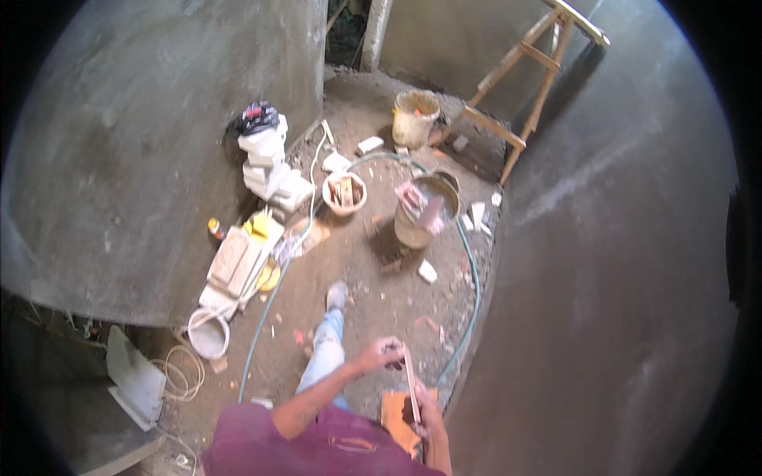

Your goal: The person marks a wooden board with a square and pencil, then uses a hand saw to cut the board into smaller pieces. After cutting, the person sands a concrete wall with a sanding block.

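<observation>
A thin, flat, pale pinkish board (409, 379) is held up in front of my body and appears nearly edge-on. Its upper end is between the fingers of my left hand (381, 355), which are bent around it. Lower down, my right hand (429, 411) grips the same board along its side. A dark patch shows beside the lower part; whether it belongs to the board, I cannot tell. Below my hands lies an orange flat surface (394, 411), partly hidden by my right hand and shirt.
A large bucket (411, 234), a small tub of pieces (344, 210) and another bucket (414, 131) stand ahead. A green hose (475, 274) loops across the rubble-strewn floor. White blocks (266, 170) are stacked left. A wooden trestle (508, 119) leans at the right wall.
</observation>
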A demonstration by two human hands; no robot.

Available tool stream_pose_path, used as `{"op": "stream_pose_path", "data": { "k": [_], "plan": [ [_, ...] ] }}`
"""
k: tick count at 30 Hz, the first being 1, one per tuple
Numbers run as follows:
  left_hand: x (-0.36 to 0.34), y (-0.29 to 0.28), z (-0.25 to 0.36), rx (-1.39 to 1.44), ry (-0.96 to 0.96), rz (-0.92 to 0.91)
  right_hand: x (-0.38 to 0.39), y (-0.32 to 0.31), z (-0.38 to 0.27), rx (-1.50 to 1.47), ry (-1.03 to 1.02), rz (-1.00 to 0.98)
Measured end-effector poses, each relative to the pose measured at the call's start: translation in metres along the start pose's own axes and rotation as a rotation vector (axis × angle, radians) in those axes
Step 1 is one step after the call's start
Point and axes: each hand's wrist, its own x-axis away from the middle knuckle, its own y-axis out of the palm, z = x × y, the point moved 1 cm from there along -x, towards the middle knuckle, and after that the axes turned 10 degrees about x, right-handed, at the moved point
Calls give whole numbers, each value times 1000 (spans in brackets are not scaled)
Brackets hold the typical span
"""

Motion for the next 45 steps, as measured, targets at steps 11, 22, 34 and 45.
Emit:
{"op": "stream_pose_path", "data": {
  "k": [11, 22, 34, 45],
  "plan": [
    [-137, -190, 176, 198, -127, 130, -241, 124, -191, 109, 311, -113],
    [-161, -243, 242, 275, 50, 293, -299, 154, -244, 528, 248, -74],
    [-161, -281, 218, -96, -136, 646, -359, 223, -333, 1463, 84, -370],
    [-209, -268, 245, 50, 16, 659, -408, 197, -382, 1618, -1, -354]
  ]
}}
